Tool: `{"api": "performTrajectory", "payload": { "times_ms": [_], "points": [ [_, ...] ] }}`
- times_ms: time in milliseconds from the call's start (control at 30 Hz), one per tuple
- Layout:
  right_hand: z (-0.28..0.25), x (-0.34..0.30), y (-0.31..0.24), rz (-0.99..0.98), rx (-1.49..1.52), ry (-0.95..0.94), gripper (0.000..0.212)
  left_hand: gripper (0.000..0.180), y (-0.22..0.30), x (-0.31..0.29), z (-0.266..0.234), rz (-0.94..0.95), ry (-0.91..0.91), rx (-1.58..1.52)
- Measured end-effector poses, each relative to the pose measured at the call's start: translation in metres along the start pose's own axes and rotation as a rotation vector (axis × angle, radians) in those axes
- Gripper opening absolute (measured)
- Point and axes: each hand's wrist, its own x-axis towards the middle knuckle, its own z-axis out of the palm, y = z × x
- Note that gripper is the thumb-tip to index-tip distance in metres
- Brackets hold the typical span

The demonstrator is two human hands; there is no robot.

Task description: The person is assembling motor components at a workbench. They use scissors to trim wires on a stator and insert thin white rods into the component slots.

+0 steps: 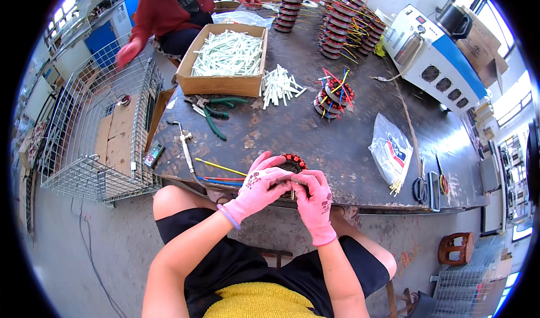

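Observation:
A ring-shaped motor stator (pixel 296 160) with red-coated windings and a dark core is at the near table edge, partly hidden behind my gloved hands. My left hand (pixel 260 183), in a pink glove, is closed against the stator's left side. My right hand (pixel 314 201), also in a pink glove, pinches at the stator's near side, its fingertips meeting those of the left; whatever lies between them is too small to make out. A yellow lead wire (pixel 216 166) extends left past my left hand, with red and blue ones beside it.
Left on the dark table (pixel 349 169) lie a torch (pixel 186 152) and green-handled pliers (pixel 216 121). Behind are a carton (pixel 222 86) of white sleeves and stacked stators (pixel 336 34). Scissors (pixel 421 186) and a plastic bag (pixel 389 143) lie right. Another person (pixel 169 14) sits beyond a wire cage (pixel 95 177).

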Motion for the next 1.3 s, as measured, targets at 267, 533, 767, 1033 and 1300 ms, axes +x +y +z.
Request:
{"api": "performTrajectory", "payload": {
  "times_ms": [267, 533, 767, 1033, 1300],
  "points": [
    [-0.052, 0.018, -0.056, 0.166, 0.511, 0.214, 0.01, 0.016, 0.0, 0.004, 0.006, -0.01, 0.025, 0.035],
    [-0.016, -0.012, 0.013, 0.001, 0.131, -0.109, 0.027, 0.022, 0.0, 0.004, 0.003, 0.011, -0.031, 0.025],
    [0.011, -0.033, -0.001, 0.557, 0.829, -0.036, 0.007, 0.028, -0.001, 0.0, 0.001, 0.078, -0.069, 0.129],
    [0.004, 0.01, -0.007, 0.618, 0.759, -0.038, 0.004, 0.023, -0.002, 0.007, 0.002, 0.224, -0.089, 0.293],
    [0.016, 0.045, 0.01, 0.694, 0.764, -0.175, 0.006, 0.023, -0.009, 0.002, 0.003, 0.255, -0.075, 0.299]
  ]
}}
